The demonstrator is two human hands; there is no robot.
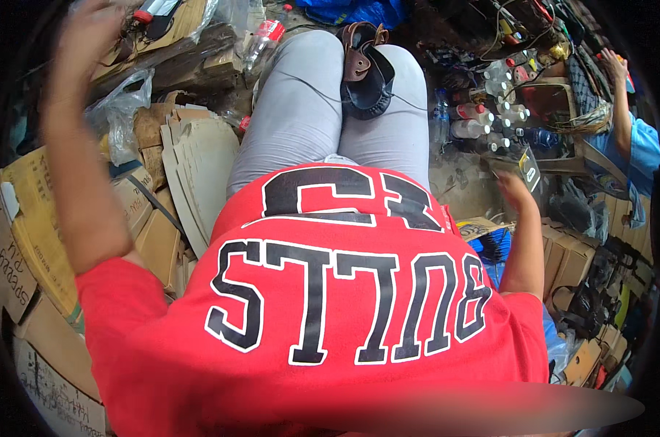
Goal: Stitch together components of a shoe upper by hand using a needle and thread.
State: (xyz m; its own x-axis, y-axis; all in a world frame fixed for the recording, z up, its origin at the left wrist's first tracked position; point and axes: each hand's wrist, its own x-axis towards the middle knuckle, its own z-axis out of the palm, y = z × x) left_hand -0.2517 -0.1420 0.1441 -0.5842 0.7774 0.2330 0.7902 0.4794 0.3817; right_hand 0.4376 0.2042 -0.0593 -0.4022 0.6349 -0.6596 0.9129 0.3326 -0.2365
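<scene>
A brown leather and black sandal or shoe (366, 76) with straps and a buckle rests between my knees, on grey trousers. Dark threads run out from it to both sides across my legs. My left hand (93, 33) is raised far to the upper left, smeared by motion, beside a wooden bench; its fingers cannot be made out. My right hand (516, 191) is out to the right with fingers curled closed. A small dark, yellow-edged flat packet (529, 171) shows right beside it; whether the fingers hold it is unclear.
Plastic bottles (483, 120) stand grouped at the right. Stacked cardboard (60, 218) and grey sheets (195, 164) crowd the left. A wooden bench (191, 54) holds clutter at upper left. Another person's arm (621, 109), in a blue sleeve, is at far right.
</scene>
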